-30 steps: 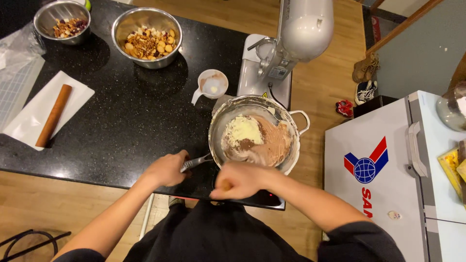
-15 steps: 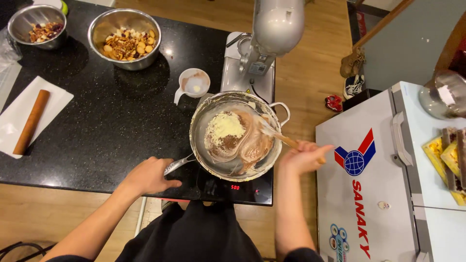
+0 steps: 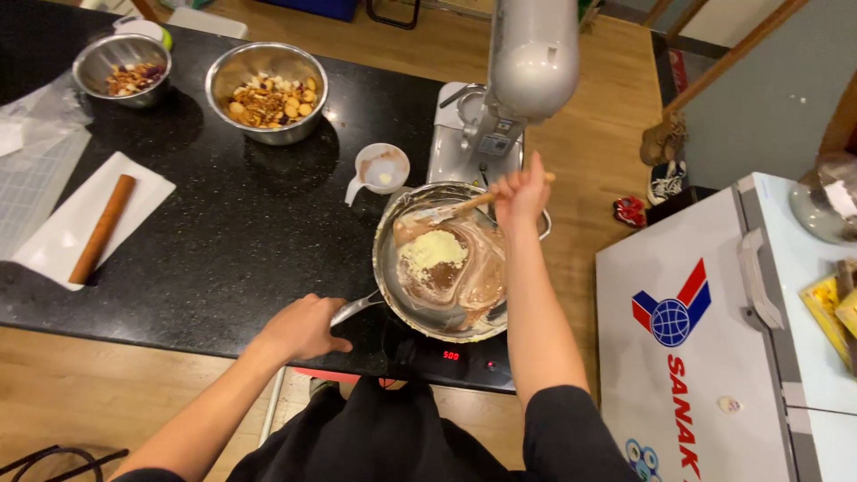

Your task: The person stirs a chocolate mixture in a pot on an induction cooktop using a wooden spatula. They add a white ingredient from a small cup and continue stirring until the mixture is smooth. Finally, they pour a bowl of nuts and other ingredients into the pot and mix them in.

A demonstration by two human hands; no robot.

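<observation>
Centrally, the right hand [image 3: 520, 192] gripped the spatula [image 3: 451, 210], its axis running left into the pan [image 3: 446, 263]; left hand [image 3: 303, 328] clasped the handle [image 3: 357, 308].

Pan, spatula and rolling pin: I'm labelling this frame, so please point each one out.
pan [image 3: 393, 268], head view, on its left steel rim.
spatula [image 3: 439, 213], head view, on the blade over the batter.
rolling pin [image 3: 103, 228], head view, on the middle of the wooden shaft.
</observation>
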